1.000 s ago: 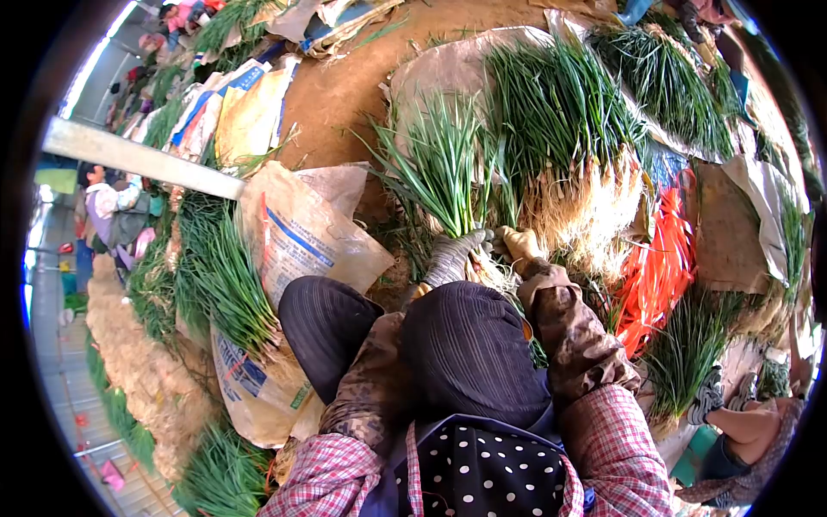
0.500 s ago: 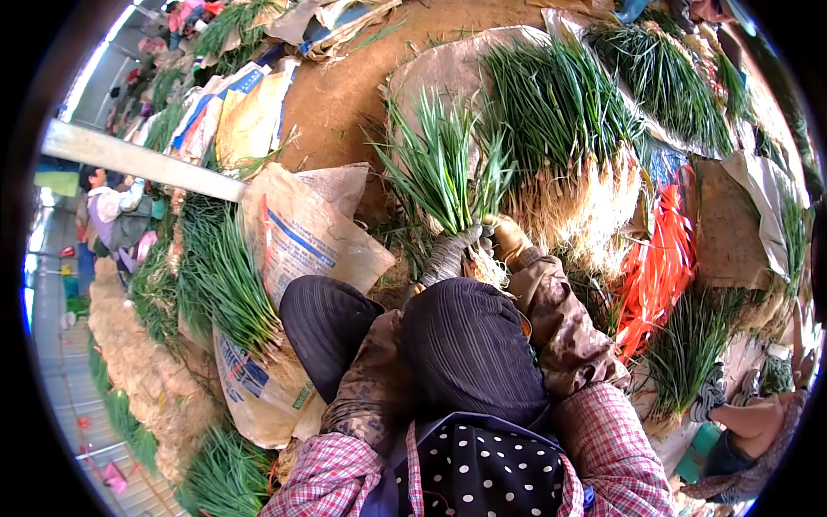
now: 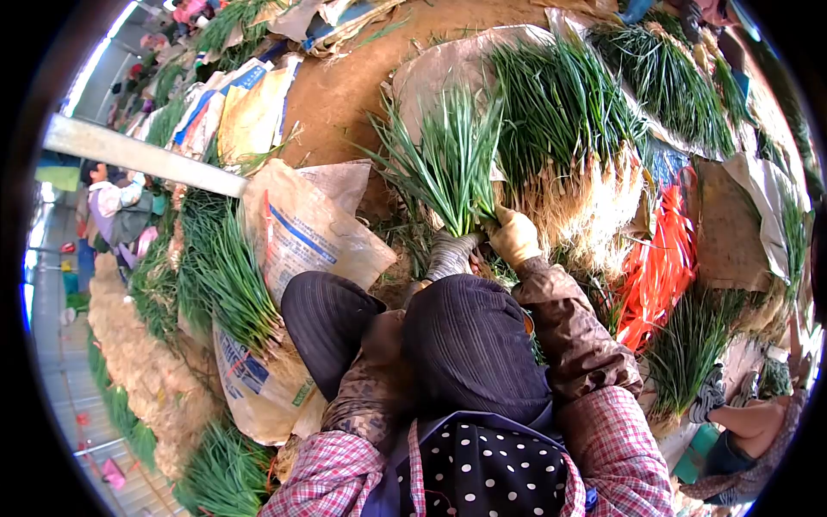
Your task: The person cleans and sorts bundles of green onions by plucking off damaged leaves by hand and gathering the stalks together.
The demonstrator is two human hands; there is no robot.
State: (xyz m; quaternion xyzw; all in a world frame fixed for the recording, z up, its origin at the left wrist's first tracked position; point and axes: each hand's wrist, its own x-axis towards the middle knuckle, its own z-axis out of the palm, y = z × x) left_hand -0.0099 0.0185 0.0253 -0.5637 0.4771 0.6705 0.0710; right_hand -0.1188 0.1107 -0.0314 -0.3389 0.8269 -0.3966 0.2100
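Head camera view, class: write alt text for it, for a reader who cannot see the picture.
Seen from above, a seated person's two gloved hands, left hand and right hand, grip the base of a bunch of green chives held upright. Bigger heaps of chives lie on printed sacks on the earth around, beside orange ties.

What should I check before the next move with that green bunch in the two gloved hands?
1. Left hand gripping the bunch near its base: ok.
2. Right hand gripping the same bunch beside it: ok.
3. Leaves fanned upward, away from the knees: ok.
4. Root end in view: not ok, hidden behind gloves and knee.
5. Bunch separate from the large pile at right: cannot tell, leaves overlap.
6. Orange ties close to the right hand: ok, just right of the arm.
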